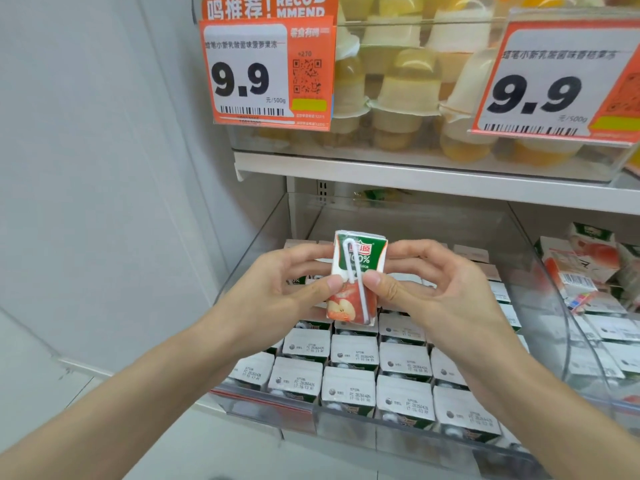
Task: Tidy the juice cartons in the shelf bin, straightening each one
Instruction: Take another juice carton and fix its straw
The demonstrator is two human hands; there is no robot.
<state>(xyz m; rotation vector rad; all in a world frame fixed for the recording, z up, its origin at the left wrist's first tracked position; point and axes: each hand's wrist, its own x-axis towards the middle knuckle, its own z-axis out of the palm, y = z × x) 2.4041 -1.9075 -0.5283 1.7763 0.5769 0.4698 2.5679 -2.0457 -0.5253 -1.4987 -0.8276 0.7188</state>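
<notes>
Both hands — left hand (287,289), right hand (436,289) — pinch one juice carton (356,277) upright above the shelf bin (519,455) — rows directly below.

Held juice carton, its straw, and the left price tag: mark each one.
held juice carton (372,252), head view, on the green upper front face.
straw (360,292), head view, on the white shaft down the carton's front.
left price tag (242,77), head view, on the white panel with the printed 9.9.

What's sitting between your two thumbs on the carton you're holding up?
In the head view, the white straw on the juice carton runs down between the left hand thumb and the right hand thumb.
</notes>
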